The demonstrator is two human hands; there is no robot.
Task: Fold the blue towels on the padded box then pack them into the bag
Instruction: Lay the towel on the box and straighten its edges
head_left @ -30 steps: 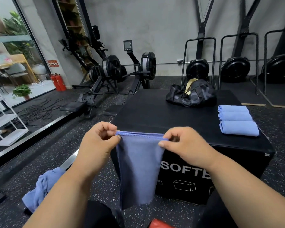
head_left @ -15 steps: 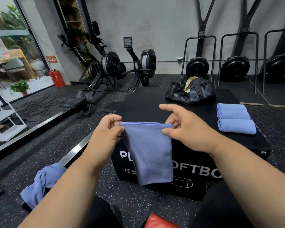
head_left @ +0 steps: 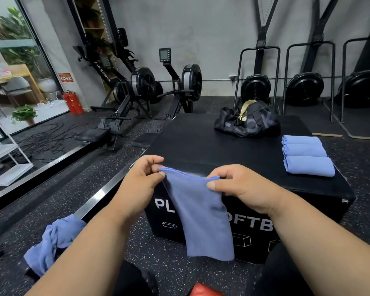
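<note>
Since a moment ago the two hands have drawn closer together along the top hem of the soft blue cloth towel (head_left: pixel 201 214), and the right hand's fingers, which were spread half a second back, have curled down onto the hem again; the towel now hangs narrower, as a doubled strip, with its lower edge in front of the lettered face of the black padded box (head_left: pixel 201 146). I judge this to mean that the lengthwise fold is made in the air and the next step is to lay the strip on the box's top and fold it smaller.

The left hand (head_left: pixel 141 180) pinches the towel's left upper corner between thumb and fingertips; the right hand (head_left: pixel 235 184) pinches the right upper corner, thumb on the near side; both sit just above the near edge of the box, close to each other, with the cloth hanging between and below them.

Three folded blue towels (head_left: pixel 305 157) lie side by side at the right of the box's top, well apart from the hands; the black soft duffel bag (head_left: pixel 248 124) rests at the far side, not yet packed as far as can be seen; a crumpled blue towel (head_left: pixel 53 240) lies on the speckled floor by the left forearm, so more folding remains.
</note>
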